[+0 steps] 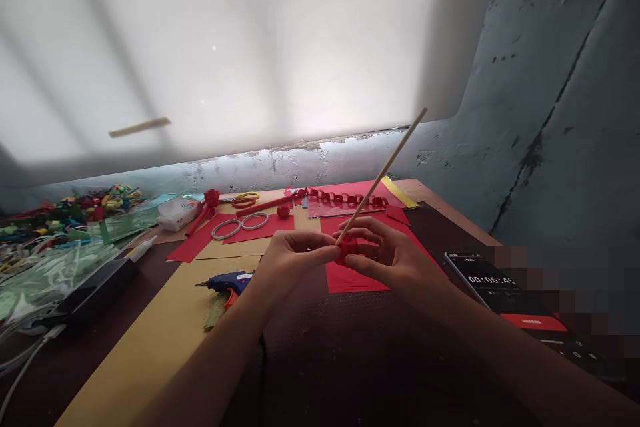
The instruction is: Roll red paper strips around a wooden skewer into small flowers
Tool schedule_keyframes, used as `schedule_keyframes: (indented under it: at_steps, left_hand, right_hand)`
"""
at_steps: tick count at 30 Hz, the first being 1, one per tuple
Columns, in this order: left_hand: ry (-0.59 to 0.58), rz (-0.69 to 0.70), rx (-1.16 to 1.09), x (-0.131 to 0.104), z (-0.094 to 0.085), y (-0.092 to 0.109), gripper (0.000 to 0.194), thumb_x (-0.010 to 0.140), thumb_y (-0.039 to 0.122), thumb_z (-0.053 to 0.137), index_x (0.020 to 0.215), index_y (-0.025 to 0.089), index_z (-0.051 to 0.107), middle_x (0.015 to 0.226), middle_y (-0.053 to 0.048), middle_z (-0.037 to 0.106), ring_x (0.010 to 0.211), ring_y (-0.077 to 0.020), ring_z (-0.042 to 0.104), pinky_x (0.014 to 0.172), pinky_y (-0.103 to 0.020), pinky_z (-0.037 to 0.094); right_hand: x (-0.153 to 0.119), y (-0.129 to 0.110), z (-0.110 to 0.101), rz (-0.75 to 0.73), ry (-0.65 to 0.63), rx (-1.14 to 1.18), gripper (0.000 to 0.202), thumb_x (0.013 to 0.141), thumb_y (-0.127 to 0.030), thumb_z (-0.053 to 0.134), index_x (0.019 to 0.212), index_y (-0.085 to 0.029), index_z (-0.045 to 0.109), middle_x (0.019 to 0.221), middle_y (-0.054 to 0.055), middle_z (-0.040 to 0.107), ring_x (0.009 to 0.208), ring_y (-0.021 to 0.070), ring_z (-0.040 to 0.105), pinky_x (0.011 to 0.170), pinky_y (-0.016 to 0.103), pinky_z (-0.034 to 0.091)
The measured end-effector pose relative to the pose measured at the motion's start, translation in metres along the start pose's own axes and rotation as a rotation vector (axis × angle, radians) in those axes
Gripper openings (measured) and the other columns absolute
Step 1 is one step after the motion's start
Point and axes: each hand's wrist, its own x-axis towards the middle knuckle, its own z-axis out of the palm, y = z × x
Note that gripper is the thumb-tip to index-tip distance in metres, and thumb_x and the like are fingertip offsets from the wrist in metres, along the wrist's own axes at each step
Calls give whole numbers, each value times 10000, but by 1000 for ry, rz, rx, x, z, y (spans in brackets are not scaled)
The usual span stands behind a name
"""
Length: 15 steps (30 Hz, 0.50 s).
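My left hand (300,252) is closed, thumb and forefinger pinched at the lower end of a thin wooden stick (385,170). The stick slants up to the right. At its lower end sits a small red paper piece (347,251), crumpled or rolled like a flower; the fingers partly cover it. My right hand (387,250) grips this red piece from the other side with thumb and fingers. Just beyond the hands lies a red paper sheet (350,280). Left of my left wrist a blue hot glue gun (230,281) rests on tan card.
Beyond lie a red paper chain (345,198), a red paper flower (212,199), white rings (255,220) and yellow-handled scissors (245,199). A black power strip (100,290) with cables and colourful scraps (100,207) occupy the left. A phone (515,307) running a timer lies at right.
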Motion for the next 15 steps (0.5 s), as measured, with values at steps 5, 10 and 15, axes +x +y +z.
schedule_keyframes:
  at_steps: [5, 10, 15]
  left_hand:
    - [23, -19, -8, 2, 0, 0, 208, 718, 300, 855, 852, 148, 808, 844, -82, 774, 820, -187, 680, 789, -292, 497]
    - [22, -31, -6, 1, 0, 2, 179, 690, 275, 872, 811, 158, 811, 805, -64, 771, 776, -163, 672, 751, -264, 492]
    - [-4, -6, 39, -1, 2, 4, 149, 715, 283, 856, 813, 178, 815, 837, -58, 783, 816, -170, 687, 772, -263, 498]
  right_hand:
    - [0, -1, 0, 13, 5, -23, 269, 838, -325, 770, 1048, -254, 617, 1021, 42, 673, 1012, 232, 671, 858, 399, 563]
    - [-1, -2, 0, -12, -11, -36, 221, 858, -319, 747, 1031, -256, 626, 1023, 33, 676, 987, 221, 681, 851, 391, 568]
    - [-2, -3, 1, -232, 136, -266, 259, 813, -261, 790, 1039, -282, 666, 1103, 26, 680, 1119, 241, 634, 992, 430, 521]
